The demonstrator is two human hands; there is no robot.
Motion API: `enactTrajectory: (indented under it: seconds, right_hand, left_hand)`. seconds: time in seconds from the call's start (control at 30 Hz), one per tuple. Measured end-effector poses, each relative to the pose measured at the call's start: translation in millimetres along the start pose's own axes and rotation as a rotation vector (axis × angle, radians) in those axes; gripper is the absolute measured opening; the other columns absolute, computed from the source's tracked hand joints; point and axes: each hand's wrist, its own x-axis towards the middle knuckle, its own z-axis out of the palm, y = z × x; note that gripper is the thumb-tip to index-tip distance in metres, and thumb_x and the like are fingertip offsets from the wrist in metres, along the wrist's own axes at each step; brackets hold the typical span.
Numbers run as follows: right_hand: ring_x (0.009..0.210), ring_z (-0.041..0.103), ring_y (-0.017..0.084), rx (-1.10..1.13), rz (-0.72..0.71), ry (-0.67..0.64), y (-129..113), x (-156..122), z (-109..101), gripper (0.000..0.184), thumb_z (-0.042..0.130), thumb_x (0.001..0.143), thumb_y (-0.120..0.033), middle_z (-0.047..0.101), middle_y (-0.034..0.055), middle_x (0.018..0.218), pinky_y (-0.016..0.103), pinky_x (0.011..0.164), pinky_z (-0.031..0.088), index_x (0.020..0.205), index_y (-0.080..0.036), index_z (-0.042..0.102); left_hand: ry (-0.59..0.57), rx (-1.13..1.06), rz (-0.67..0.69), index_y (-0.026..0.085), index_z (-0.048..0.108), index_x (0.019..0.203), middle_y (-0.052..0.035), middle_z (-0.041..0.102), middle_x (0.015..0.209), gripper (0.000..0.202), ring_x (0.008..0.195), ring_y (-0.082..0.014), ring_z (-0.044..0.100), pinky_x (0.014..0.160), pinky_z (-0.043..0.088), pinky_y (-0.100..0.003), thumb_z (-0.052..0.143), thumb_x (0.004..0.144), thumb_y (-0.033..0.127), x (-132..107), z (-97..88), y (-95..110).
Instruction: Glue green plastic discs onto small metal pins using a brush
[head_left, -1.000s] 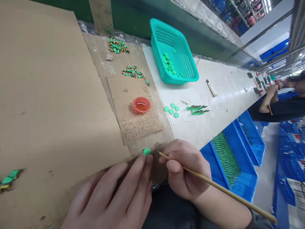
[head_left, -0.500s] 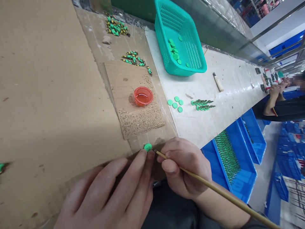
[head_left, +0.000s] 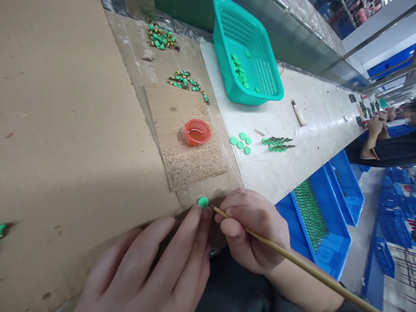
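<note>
My left hand (head_left: 156, 268) lies at the cardboard's near edge with its fingers together, and the fingertips pinch a small green disc (head_left: 203, 202). My right hand (head_left: 251, 232) is closed around a thin wooden stick (head_left: 292, 260) held like a pen. The stick's tip sits just right of the disc. A red cap of liquid (head_left: 196, 132) stands on a small cardboard piece (head_left: 169, 108) strewn with tiny beads, a little beyond the disc.
Brown cardboard (head_left: 65, 130) covers the left of the bench. A teal basket (head_left: 247, 56) holds green discs. More loose discs (head_left: 241, 141) and a row of green pieces (head_left: 277, 144) lie on the white surface. Blue bins (head_left: 325, 216) sit at right; another person's arm (head_left: 383, 147) rests far right.
The view shifted slightly; my hands, the disc and the stick tip stay together at the cardboard's edge with hardly any movement.
</note>
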Motion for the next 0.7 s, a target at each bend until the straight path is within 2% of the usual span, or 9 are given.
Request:
enactTrajectory:
  seconds: [0.03,0.17,0.33,0.57,0.7]
  right_hand:
    - [0.066,0.072,0.014,0.001,0.002,-0.005,-0.2,0.0,-0.2,0.017,0.063,0.118,-0.022,0.074,0.003,0.079,0.029,0.063,0.066,0.102,-0.018,0.067]
    - [0.067,0.072,0.015,0.025,0.009,-0.013,-0.2,0.8,-1.4,0.014,0.064,0.117,-0.021,0.075,0.0035,0.079,0.03,0.063,0.066,0.104,-0.018,0.068]
    - [0.07,0.073,0.017,0.068,0.03,-0.015,0.5,-0.3,-1.8,0.008,0.063,0.116,-0.016,0.076,0.0045,0.082,0.032,0.064,0.067,0.111,-0.018,0.069]
    - [0.072,0.074,0.016,0.106,0.063,-0.005,1.8,-3.3,-2.5,0.006,0.066,0.114,-0.015,0.075,0.0028,0.083,0.031,0.066,0.068,0.11,-0.019,0.068]
    - [0.071,0.073,0.016,0.141,0.106,0.059,2.5,-3.6,-2.8,0.006,0.064,0.115,-0.017,0.073,0.0008,0.083,0.031,0.063,0.066,0.114,-0.021,0.068]
  left_hand:
    - [0.0,0.003,-0.004,0.013,0.079,0.137,-0.0128,0.078,0.152,0.035,0.118,-0.0372,0.074,0.097,0.05,-0.054,0.072,0.105,0.026,0.2,0.6,-1.2]
    - [0.013,0.002,0.137,0.013,0.08,0.133,-0.0145,0.077,0.152,0.036,0.114,-0.0364,0.074,0.091,0.05,-0.053,0.074,0.102,0.031,-2.0,3.3,-9.6]
    - [0.02,0.032,0.177,0.013,0.08,0.133,-0.0175,0.074,0.157,0.042,0.117,-0.0378,0.074,0.091,0.051,-0.054,0.077,0.096,0.034,-6.2,3.8,-15.1]
    - [0.039,0.01,0.12,0.012,0.079,0.139,-0.0134,0.077,0.154,0.044,0.114,-0.0343,0.073,0.091,0.049,-0.052,0.075,0.101,0.034,-2.9,3.1,-8.9]
    - [0.014,-0.014,-0.016,0.014,0.077,0.143,-0.0089,0.08,0.149,0.039,0.114,-0.0323,0.072,0.092,0.047,-0.052,0.07,0.108,0.027,2.7,-0.9,1.2]
